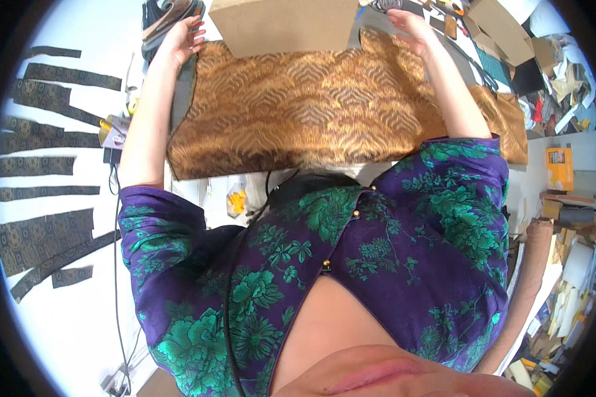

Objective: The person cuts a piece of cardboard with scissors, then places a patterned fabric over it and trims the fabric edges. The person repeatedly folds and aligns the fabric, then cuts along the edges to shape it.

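A brown cardboard box [285,30] rests at the far edge of the view, on a gold and brown patterned fabric [298,106] spread over the table. My left hand [183,41] is raised just left of the box, fingers apart and holding nothing. On the other side, my right hand [413,32] reaches forward with its fingers stretched out, a small gap from the box. Its fingertips are close to a small dark round item [385,5] whose kind I cannot make out. Folded dark and tan cloth [169,16] lies beyond my left hand.
Dark patterned fabric strips [43,241] lie on a white surface at the left. An opened cardboard box [500,30] stands at the far right. A brown roll [530,271] leans at the right, beside mixed scraps. A black cable [117,264] runs down the left side.
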Demonstrator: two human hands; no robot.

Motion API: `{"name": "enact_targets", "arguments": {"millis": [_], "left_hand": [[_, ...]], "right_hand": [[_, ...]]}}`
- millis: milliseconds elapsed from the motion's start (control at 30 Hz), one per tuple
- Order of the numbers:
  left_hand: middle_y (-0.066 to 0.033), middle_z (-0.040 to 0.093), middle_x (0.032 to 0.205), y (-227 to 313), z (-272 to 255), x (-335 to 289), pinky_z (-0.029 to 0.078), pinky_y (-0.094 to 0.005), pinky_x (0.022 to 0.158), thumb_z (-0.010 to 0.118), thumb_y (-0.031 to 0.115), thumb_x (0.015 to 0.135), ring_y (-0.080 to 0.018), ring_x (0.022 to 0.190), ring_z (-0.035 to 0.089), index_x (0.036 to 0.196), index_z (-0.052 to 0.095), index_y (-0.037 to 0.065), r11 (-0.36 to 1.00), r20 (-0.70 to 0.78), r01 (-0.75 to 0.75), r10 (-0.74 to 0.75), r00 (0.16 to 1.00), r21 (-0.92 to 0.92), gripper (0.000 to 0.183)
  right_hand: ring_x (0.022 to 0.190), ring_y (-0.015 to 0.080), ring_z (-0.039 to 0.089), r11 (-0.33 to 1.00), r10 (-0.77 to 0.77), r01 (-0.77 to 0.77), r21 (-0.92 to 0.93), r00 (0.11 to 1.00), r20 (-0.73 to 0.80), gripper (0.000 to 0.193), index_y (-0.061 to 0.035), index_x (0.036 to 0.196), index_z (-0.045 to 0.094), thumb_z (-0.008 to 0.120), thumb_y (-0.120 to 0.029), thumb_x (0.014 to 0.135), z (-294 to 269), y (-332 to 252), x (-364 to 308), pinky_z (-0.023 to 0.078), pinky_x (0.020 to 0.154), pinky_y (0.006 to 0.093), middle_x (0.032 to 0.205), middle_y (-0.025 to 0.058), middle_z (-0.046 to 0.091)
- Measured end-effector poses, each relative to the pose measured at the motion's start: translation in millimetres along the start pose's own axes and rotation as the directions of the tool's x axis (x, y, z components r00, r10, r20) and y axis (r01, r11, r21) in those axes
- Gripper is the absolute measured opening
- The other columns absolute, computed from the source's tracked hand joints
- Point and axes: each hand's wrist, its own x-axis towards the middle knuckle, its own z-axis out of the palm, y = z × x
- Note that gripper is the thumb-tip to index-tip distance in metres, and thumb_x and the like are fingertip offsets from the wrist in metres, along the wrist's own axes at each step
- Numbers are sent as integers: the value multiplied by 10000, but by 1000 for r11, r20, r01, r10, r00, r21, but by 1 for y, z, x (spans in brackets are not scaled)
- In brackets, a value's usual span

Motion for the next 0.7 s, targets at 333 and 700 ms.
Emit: {"name": "enact_targets", "arguments": {"millis": [333,700], "left_hand": [[-67,667,1181,-24,54,-176,389,-323,1027,610,359,960,-176,1154,567,1219,651,106,763,192,-354,298,935,540,365],[-224,641,1235,-40,93,-193,470,-395,1005,659,463,908,-341,1170,607,1268,613,18,429,449,-507,236,862,748,574]], "right_hand": [[1300,144,479,851,-272,292,-436,956,110,299,-186,1204,690,570,-346,982,-34,10,-131,313,1103,400,1269,-15,652],[1236,403,517,307,-683,612,-729,675,279,813,-15,1304,551,819,-484,696,86,-120,-135,415,1059,458,1304,267,553]]}}
